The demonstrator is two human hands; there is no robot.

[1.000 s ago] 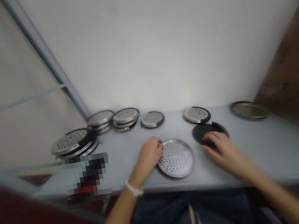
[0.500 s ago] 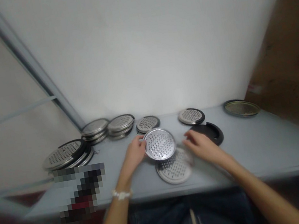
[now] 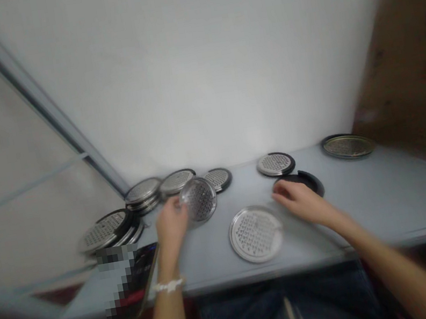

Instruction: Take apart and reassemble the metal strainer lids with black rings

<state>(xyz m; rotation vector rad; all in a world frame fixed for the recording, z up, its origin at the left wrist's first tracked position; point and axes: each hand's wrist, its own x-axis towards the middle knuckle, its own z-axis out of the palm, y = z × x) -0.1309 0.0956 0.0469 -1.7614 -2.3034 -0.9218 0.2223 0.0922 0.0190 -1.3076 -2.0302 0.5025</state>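
My left hand (image 3: 171, 218) is closed on the left edge of a shiny round perforated metal disc (image 3: 200, 199), held tilted above the table. A second perforated disc (image 3: 255, 234) lies flat near the table's front edge, between my hands. My right hand (image 3: 290, 195) is over the left part of a black ring-like round piece (image 3: 310, 182); its fingers are curled and blurred, and whether they grip the piece cannot be made out.
Stacks of discs (image 3: 106, 232) stand on the left of the grey table (image 3: 367, 204), beside a partly pixelated phone-like object (image 3: 144, 271). More discs line the back, with a yellowish one (image 3: 347, 147) at right. A pale wall rises behind.
My left hand has carried its disc leftward, away from above the flat disc, which now shows whole. My right hand has shifted slightly right over the black piece. The view has moved a little.
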